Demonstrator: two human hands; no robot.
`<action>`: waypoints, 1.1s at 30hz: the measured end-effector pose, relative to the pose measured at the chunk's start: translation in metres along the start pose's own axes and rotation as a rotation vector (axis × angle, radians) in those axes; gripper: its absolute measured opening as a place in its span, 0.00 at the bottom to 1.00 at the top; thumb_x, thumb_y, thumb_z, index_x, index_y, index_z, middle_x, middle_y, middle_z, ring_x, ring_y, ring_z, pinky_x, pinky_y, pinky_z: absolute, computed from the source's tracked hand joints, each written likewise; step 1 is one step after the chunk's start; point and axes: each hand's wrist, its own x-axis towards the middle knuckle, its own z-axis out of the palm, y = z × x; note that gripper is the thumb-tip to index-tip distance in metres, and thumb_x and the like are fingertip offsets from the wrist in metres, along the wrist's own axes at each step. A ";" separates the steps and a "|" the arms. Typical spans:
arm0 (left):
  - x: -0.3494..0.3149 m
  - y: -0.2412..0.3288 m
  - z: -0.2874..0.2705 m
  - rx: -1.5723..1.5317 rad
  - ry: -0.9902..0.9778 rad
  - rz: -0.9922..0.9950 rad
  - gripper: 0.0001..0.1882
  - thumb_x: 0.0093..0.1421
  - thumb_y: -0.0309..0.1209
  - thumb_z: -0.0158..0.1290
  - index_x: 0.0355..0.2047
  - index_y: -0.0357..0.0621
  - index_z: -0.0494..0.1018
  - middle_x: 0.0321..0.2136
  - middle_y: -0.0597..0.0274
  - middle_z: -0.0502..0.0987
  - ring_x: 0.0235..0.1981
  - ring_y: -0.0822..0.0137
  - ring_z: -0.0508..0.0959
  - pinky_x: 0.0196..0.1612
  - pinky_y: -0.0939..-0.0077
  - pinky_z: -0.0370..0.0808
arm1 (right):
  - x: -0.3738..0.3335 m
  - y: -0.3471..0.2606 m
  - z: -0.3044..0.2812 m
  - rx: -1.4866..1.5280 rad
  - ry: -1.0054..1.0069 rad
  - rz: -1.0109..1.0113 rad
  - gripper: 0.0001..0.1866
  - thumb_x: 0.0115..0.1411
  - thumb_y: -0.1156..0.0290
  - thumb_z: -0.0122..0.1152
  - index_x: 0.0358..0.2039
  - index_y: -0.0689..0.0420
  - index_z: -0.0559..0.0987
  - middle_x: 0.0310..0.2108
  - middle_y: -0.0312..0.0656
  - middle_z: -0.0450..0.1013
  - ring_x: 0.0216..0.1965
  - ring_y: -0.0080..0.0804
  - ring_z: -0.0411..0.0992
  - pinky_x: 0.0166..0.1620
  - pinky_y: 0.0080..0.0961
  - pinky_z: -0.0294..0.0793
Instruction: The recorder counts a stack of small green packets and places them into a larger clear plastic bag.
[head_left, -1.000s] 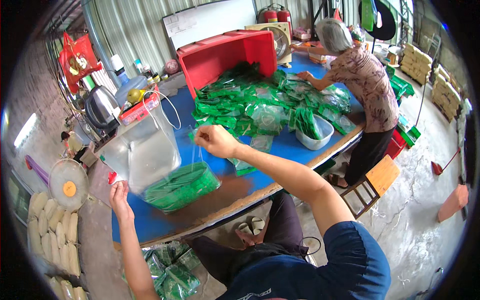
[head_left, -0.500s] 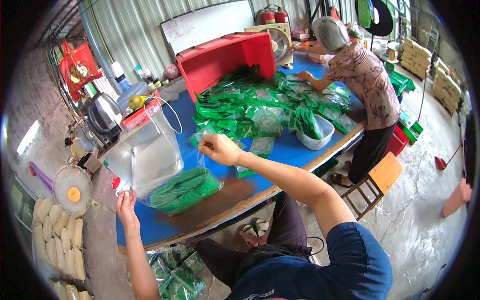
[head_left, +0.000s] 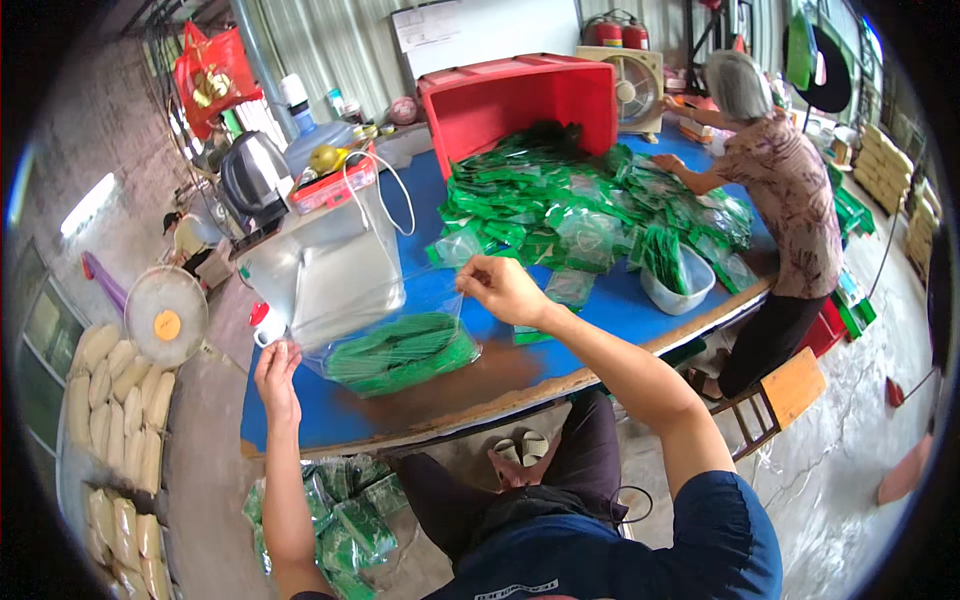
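Note:
A clear plastic bag (head_left: pixel 440 297) lies on the blue table, its bottom filled with a stack of green packets (head_left: pixel 405 352). My left hand (head_left: pixel 278 382) pinches the bag's left edge, close to a small white bottle with a red cap (head_left: pixel 266 325). At the opposite edge my right hand (head_left: pixel 506 290) has its fingertips closed on the film. The film is drawn out between both hands, above the packets. Behind it stands a boxy metal container (head_left: pixel 345 270).
A red bin (head_left: pixel 520 95) lies tipped, with loose green packets (head_left: pixel 560 205) spread before it. Right of them sits a white tub (head_left: pixel 680 285) holding packets. A co-worker (head_left: pixel 785 200) leans over the table's right end. A kettle (head_left: pixel 255 175) stands left; bagged packets (head_left: pixel 350 520) lie below.
The head view has shifted, so the table sits farther right and higher. My hands are wider apart, and the film between them is stretched more.

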 end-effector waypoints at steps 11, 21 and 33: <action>0.060 -0.013 0.012 -0.100 0.195 0.041 0.14 0.66 0.36 0.50 0.49 0.43 0.69 0.43 0.58 0.76 0.50 0.63 0.76 0.54 0.65 0.70 | 0.088 0.006 0.031 -0.221 0.193 -0.242 0.12 0.56 0.66 0.58 0.26 0.63 0.80 0.27 0.57 0.76 0.29 0.53 0.77 0.34 0.40 0.76; 0.073 -0.037 0.009 0.139 0.299 0.228 0.11 0.70 0.34 0.44 0.41 0.38 0.69 0.38 0.55 0.77 0.41 0.64 0.78 0.51 0.67 0.74 | 0.111 0.029 0.031 -0.189 0.037 -0.192 0.10 0.59 0.67 0.60 0.30 0.63 0.80 0.26 0.49 0.78 0.27 0.36 0.78 0.35 0.32 0.76; 0.024 -0.063 0.057 0.339 0.615 0.401 0.11 0.73 0.33 0.35 0.37 0.39 0.60 0.23 0.61 0.68 0.24 0.71 0.69 0.29 0.74 0.68 | 0.049 0.051 0.110 0.247 0.335 0.176 0.13 0.71 0.64 0.43 0.33 0.61 0.67 0.18 0.41 0.69 0.23 0.28 0.72 0.28 0.28 0.71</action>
